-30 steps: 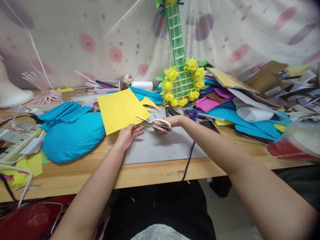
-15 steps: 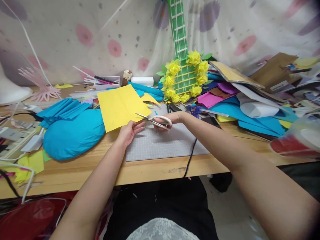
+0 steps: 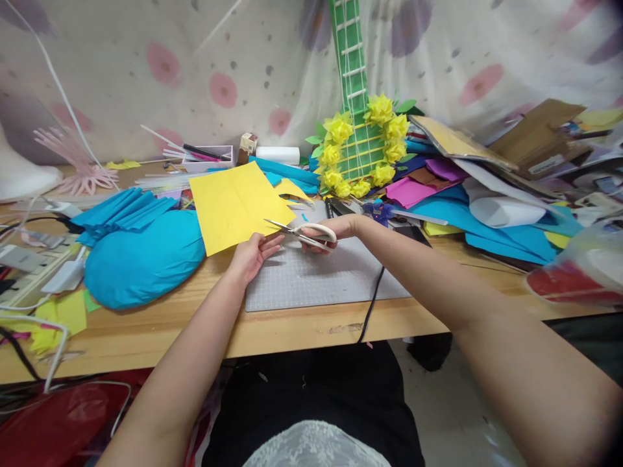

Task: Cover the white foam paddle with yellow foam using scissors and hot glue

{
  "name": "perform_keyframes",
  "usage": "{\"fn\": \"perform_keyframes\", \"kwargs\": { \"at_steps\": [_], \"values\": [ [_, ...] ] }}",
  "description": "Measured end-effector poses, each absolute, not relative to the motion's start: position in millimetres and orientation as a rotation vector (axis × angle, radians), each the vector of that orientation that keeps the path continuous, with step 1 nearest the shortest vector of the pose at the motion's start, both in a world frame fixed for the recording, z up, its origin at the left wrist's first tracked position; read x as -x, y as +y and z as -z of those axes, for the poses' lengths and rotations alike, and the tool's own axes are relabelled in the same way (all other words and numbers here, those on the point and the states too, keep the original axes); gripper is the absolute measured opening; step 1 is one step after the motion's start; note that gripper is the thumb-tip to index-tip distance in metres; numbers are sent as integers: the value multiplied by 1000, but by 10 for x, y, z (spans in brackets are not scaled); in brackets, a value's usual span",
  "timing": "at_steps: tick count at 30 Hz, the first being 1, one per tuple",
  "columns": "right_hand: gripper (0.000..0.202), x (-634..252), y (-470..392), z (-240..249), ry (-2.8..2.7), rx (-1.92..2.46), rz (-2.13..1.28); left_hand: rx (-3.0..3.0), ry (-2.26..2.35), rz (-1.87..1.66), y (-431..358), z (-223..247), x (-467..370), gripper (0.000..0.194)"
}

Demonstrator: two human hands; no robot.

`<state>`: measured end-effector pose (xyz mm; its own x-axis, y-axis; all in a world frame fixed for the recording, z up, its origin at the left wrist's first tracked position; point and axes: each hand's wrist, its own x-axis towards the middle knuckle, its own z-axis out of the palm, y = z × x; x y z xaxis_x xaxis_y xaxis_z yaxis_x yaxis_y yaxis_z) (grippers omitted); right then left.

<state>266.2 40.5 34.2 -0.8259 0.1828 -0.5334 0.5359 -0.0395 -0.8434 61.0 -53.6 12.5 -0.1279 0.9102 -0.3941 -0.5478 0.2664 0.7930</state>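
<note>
A yellow sheet of paper (image 3: pixel 236 207) is held up at its lower edge by my left hand (image 3: pixel 252 255), the thumb against the paper and the other fingers partly behind it. In my right hand (image 3: pixel 335 230) is a pair of white-handled scissors (image 3: pixel 314 237), with its metal blades pointing left across the paper's lower right edge. The sheet's right edge is cut unevenly, and another yellow cut piece (image 3: pixel 295 190) shows just behind it. Beneath both hands lies a grey gridded cutting mat (image 3: pixel 311 285).
A blue paper-covered bundle (image 3: pixel 143 266) sits at left beside a power strip (image 3: pixel 36 275). Behind stands a green paper guitar (image 3: pixel 360 139) ringed with yellow flowers. Coloured paper (image 3: pixel 481 224) and a clear cup (image 3: pixel 579 272) crowd the right. A black cable (image 3: pixel 372 305) hangs over the front edge.
Hands, paper and scissors hold nearly the same pose. The whole view has shifted very slightly.
</note>
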Motion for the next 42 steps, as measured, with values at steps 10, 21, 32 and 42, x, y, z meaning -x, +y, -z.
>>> {"fn": "perform_keyframes", "kwargs": {
  "at_steps": [10, 21, 32, 42],
  "values": [
    [63, -2663, 427, -314, 1966, -784, 1949, -487, 1102, -1307, -519, -76, -590, 18],
    [61, -2683, 428, -334, 1943, -886, 1977, -463, 1093, -1298, -520, -76, -590, 18],
    [56, -2721, 458, -313, 1971, -807, 2033, -469, 1080, -1227, -539, -94, -602, 20],
    [50, -2740, 449, -309, 2034, -812, 2025, -438, 1062, -1231, -525, -93, -596, 15]
  ]
}}
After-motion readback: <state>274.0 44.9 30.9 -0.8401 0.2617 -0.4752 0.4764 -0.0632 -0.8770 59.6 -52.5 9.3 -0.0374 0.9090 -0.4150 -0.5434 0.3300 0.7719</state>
